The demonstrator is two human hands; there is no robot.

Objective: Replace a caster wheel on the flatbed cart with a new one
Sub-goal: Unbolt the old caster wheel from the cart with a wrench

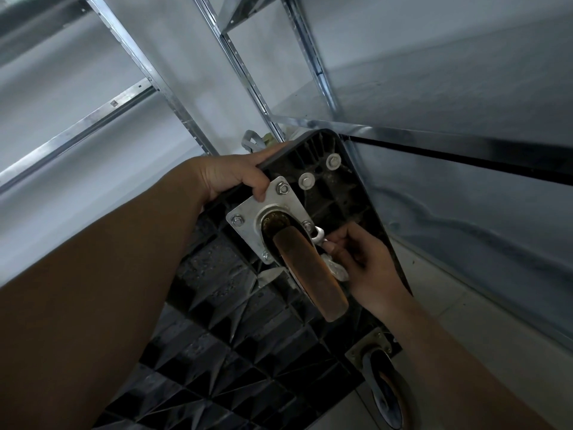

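- Black ribbed cart (pixel 223 330) underside is steadied by the left hand (pixel 231 175), its grip curled over the edge.
- A wrench (pixel 319 236) is pinched by the right hand (pixel 366 268) at a plate (pixel 248 225) nut beside the wheel (pixel 310 271); loosening seems under way, turning likely next.

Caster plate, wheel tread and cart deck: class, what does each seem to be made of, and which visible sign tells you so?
Caster plate: likely zinc-plated steel; bright, silvery, flat, bolted.
Wheel tread: probably rubber or polyurethane; matte brown, dull, worn-looking.
Cart deck: seemingly moulded black plastic; ribbed underside grid, slight sheen.
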